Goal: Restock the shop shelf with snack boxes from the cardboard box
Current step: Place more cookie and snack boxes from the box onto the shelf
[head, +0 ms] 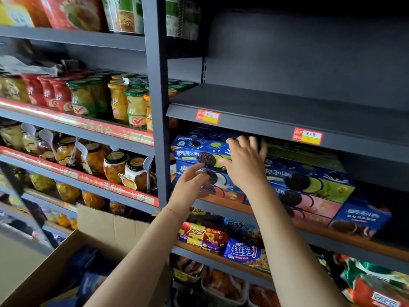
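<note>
Blue boxes (200,151) are lying stacked at the shelf's (223,201) left edge (top one green-striped); right hand (244,161) is resting on it, fingers spread, left hand (190,181) hovering open.

A shop: price tags (208,116) on grey shelving (287,120) (stocked with jars (136,107)).

Daylight falls from the left, brightening the glass fruit jars (124,103); the bare grey metal shelf (287,103) recedes into shadow, edges bowed and blurred.
</note>
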